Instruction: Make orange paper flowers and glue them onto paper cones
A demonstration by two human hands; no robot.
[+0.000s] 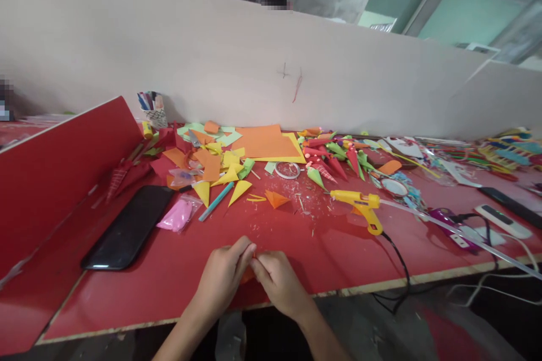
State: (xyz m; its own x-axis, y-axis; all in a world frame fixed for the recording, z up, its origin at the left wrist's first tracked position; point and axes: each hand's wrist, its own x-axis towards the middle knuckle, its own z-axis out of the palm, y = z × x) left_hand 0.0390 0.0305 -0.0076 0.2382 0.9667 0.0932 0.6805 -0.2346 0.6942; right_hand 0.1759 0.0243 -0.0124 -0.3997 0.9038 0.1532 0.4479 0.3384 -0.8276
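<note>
Grip: left hand [224,273] and right hand [277,282] meet low in the view, over the near edge of the red table [178,287]. Fingers of both are narrow, pinched on an orange piece [248,276].

Orange piece: lies between the two hands, mostly covered by them. A small tip shows where the thumbs come together; more orange shows just below, in the gap between the palms. Full shape cannot be told.

Directly beyond the grip: a folded orange paper [277,199], with yellow strips [256,198] just to its left. Farther out, a round clear ring [287,170], then a large orange sheet [260,142] overlapping a yellow one.

Beyond and left of the grip: a turquoise stick [216,201] lying slantwise between two yellow cones [239,192]; a bag of pink material [176,215]; farther left, a black phone [129,229].

Beyond and right of the grip: a yellow glue gun [355,200] on its side, a long translucent stick [457,230] running from its rear rightward past the table edge. Past the gun, a pile of red and green cones [337,166].
</note>
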